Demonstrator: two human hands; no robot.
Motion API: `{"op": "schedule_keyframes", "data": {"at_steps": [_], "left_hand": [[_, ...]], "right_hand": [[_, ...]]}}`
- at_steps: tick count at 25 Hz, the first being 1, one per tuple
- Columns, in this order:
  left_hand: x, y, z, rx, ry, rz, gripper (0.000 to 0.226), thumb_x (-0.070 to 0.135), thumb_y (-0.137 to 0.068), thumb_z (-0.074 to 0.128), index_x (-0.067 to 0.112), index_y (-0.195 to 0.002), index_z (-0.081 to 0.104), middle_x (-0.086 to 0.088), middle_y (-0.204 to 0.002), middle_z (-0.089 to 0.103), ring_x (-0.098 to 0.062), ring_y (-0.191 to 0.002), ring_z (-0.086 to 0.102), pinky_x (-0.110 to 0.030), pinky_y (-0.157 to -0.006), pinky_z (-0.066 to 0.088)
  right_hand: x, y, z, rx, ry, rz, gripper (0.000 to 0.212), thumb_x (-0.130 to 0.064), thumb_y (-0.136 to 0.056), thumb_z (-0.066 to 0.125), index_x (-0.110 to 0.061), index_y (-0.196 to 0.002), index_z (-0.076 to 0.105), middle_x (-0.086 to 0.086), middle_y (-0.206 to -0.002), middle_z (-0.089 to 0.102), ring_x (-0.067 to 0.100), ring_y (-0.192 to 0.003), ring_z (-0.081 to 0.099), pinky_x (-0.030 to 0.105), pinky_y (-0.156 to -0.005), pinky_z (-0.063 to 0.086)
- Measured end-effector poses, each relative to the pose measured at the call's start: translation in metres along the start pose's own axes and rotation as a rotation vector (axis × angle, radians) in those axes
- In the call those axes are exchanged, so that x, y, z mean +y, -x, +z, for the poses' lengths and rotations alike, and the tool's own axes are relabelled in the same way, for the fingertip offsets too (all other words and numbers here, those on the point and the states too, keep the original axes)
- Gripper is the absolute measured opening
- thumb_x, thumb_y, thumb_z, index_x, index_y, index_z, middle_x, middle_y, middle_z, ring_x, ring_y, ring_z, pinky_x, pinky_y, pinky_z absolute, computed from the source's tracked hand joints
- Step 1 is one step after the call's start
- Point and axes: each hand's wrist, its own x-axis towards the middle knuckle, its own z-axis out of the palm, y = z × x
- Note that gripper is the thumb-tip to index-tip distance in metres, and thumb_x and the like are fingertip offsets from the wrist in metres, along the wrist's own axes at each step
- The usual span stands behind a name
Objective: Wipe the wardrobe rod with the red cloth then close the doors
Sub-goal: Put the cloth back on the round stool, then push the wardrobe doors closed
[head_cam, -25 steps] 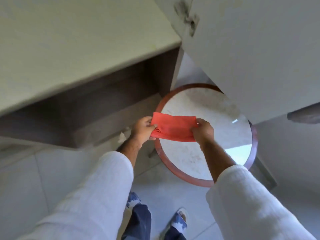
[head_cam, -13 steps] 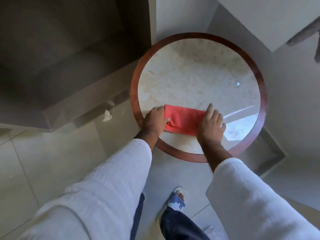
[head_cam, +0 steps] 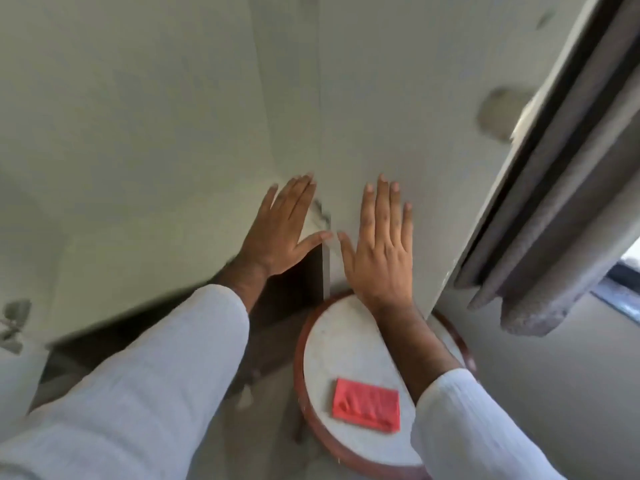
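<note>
Watch thumbs — both sit right at gap between left door (head_cam: 145, 140) and right door (head_cam: 398, 109); doors meet there, pinch likely. Right door bottom edge passes close over round table (head_cam: 311, 344), may snag. Left hand (head_cam: 277, 230) spread flat on left door, right hand (head_cam: 377, 251) spread flat on right door — both empty. Red cloth (head_cam: 366, 404) lies folded on table, below right hand. Rod out of sight.
</note>
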Motion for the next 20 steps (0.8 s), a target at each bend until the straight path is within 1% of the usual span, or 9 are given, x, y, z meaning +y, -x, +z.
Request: {"op": "schedule_keyframes", "data": {"at_steps": [5, 7, 9, 11, 13, 15, 16, 18, 20], "left_hand": [[0.033, -0.121, -0.201, 0.409, -0.177, 0.288, 0.090, 0.070, -0.104, 0.027, 0.002, -0.163, 0.026, -0.016, -0.174, 0.025, -0.030, -0.163, 0.023, -0.055, -0.131, 0.022], [0.059, -0.156, -0.254, 0.512, -0.256, 0.398, 0.086, 0.066, -0.106, 0.028, 0.001, -0.163, 0.027, -0.016, -0.173, 0.028, -0.030, -0.162, 0.026, -0.054, -0.131, 0.024], [0.092, -0.183, -0.295, 0.590, -0.322, 0.512, 0.078, 0.058, -0.109, 0.030, 0.003, -0.163, 0.028, -0.015, -0.172, 0.029, -0.029, -0.162, 0.028, -0.052, -0.131, 0.025], [0.122, -0.209, -0.325, 0.621, -0.365, 0.593, 0.069, 0.048, -0.110, 0.033, 0.005, -0.164, 0.027, -0.013, -0.173, 0.028, -0.027, -0.162, 0.026, -0.052, -0.131, 0.025], [0.148, -0.228, -0.344, 0.590, -0.413, 0.632, 0.069, 0.043, -0.107, 0.035, 0.007, -0.164, 0.026, -0.011, -0.174, 0.025, -0.026, -0.163, 0.023, -0.053, -0.132, 0.022], [0.165, -0.244, -0.349, 0.509, -0.503, 0.663, 0.073, 0.050, -0.106, 0.029, 0.007, -0.165, 0.025, -0.011, -0.175, 0.024, -0.026, -0.164, 0.020, -0.054, -0.133, 0.016], [0.171, -0.250, -0.349, 0.454, -0.557, 0.681, 0.076, 0.055, -0.106, 0.024, 0.006, -0.164, 0.025, -0.012, -0.174, 0.025, -0.027, -0.164, 0.019, -0.055, -0.134, 0.013], [0.173, -0.258, -0.347, 0.397, -0.637, 0.700, 0.082, 0.061, -0.106, 0.017, 0.001, -0.161, 0.031, -0.015, -0.172, 0.031, -0.028, -0.164, 0.020, -0.056, -0.134, 0.013], [0.167, -0.254, -0.349, 0.425, -0.677, 0.723, 0.085, 0.062, -0.107, 0.016, -0.003, -0.157, 0.039, -0.017, -0.167, 0.039, -0.030, -0.161, 0.027, -0.055, -0.133, 0.018]], "right_hand": [[-0.014, -0.125, -0.148, 0.447, -0.050, -0.026, 0.078, -0.044, -0.107, 0.051, -0.004, -0.164, 0.016, 0.025, -0.172, 0.021, 0.031, -0.162, 0.002, 0.051, -0.135, 0.006], [-0.001, -0.151, -0.183, 0.524, -0.049, 0.058, 0.082, -0.048, -0.107, 0.050, -0.003, -0.165, 0.014, 0.026, -0.173, 0.015, 0.036, -0.164, 0.002, 0.050, -0.136, 0.005], [0.021, -0.167, -0.204, 0.566, -0.117, 0.225, 0.084, -0.049, -0.107, 0.047, -0.002, -0.166, 0.009, 0.022, -0.175, 0.006, 0.037, -0.166, 0.002, 0.047, -0.137, 0.003], [0.044, -0.172, -0.205, 0.529, -0.276, 0.419, 0.087, -0.048, -0.107, 0.048, -0.003, -0.167, 0.004, 0.018, -0.177, 0.001, 0.032, -0.166, -0.001, 0.048, -0.137, 0.005], [0.062, -0.168, -0.190, 0.364, -0.466, 0.559, 0.095, -0.051, -0.104, 0.053, -0.003, -0.167, 0.002, 0.016, -0.178, 0.001, 0.030, -0.166, -0.001, 0.048, -0.137, 0.007], [0.070, -0.159, -0.172, 0.180, -0.649, 0.579, 0.103, -0.058, -0.099, 0.059, -0.010, -0.168, 0.001, 0.010, -0.178, 0.005, 0.023, -0.167, 0.004, 0.045, -0.137, 0.011], [0.072, -0.156, -0.166, 0.146, -0.732, 0.570, 0.105, -0.062, -0.096, 0.061, -0.016, -0.169, 0.002, 0.004, -0.178, 0.010, 0.019, -0.166, 0.011, 0.045, -0.136, 0.016], [0.072, -0.154, -0.162, 0.144, -0.809, 0.547, 0.107, -0.068, -0.090, 0.065, -0.026, -0.168, 0.005, -0.005, -0.176, 0.021, 0.014, -0.162, 0.026, 0.045, -0.133, 0.028], [0.068, -0.152, -0.163, 0.146, -0.772, 0.499, 0.109, -0.072, -0.087, 0.065, -0.027, -0.167, 0.005, -0.007, -0.176, 0.022, 0.013, -0.162, 0.027, 0.047, -0.132, 0.030]]}}
